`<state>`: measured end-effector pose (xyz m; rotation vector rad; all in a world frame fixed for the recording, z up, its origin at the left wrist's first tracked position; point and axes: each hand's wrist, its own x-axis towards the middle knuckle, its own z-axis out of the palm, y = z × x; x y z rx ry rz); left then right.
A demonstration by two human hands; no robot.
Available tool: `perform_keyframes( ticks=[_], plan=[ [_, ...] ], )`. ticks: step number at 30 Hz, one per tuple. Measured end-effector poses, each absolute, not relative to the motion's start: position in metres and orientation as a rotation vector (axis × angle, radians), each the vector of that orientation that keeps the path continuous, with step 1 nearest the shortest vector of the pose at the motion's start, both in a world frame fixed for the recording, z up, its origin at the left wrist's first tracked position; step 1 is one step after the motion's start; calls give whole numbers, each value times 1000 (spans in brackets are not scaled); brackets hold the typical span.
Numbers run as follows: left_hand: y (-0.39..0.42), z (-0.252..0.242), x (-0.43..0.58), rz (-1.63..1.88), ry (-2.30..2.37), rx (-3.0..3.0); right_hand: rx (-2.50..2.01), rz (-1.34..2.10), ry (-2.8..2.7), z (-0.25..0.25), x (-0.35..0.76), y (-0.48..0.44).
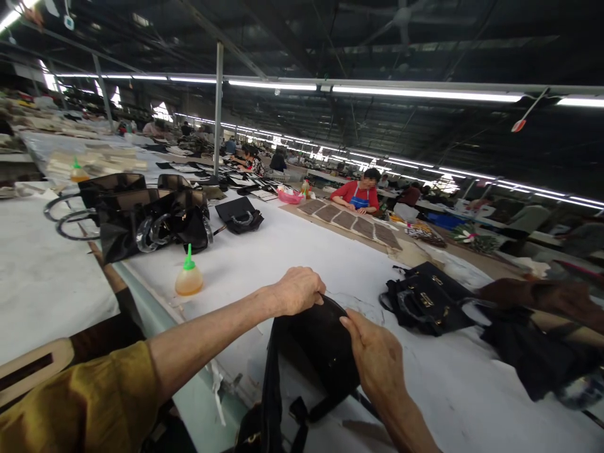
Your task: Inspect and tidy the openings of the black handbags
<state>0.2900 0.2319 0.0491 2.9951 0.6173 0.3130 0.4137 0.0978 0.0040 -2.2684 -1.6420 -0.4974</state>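
Observation:
A black handbag (316, 352) is tilted at the near edge of the white-covered table, its dark inside facing me. My left hand (300, 290) is closed on the far left part of its upper rim, fingers curled over the edge. Along the same rim, further right, my right hand (377, 352) pinches the side between thumb and fingers. Black straps hang at the bag's lower end, partly out of frame. Left of my forearm stands a squat bottle (189, 280) with a green nozzle and amber liquid.
Several black handbags (136, 217) stand at the left, with another bag (240, 215) beside them. More black bags (427, 299) lie at the right. A person in red (361, 192) works across the table by brown panels (346, 220). A metal post (218, 113) rises behind.

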Motion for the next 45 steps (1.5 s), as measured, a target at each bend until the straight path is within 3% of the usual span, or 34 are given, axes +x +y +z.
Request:
perform_keyframes(
  ticks=[5,18,24,31,40,45],
  plan=[
    [230,49,290,321,657,2977,-2406,-677,-1693,17,397,112],
    [246,50,277,175,693,2630,-2465,-557,-1688,14,393,128],
    [225,70,238,-16,1028,2655,-1907,-783,-1729,2,382,106],
    [214,66,232,-88,1095,2653,-1785,-86,-1788,-6,314,44],
    [221,61,240,-44,1149,2565,-1947,-502,-1784,-27,273,41],
    [224,59,243,-16,1163,2520,-1998,-444,-1805,-26,280,42]
  ],
)
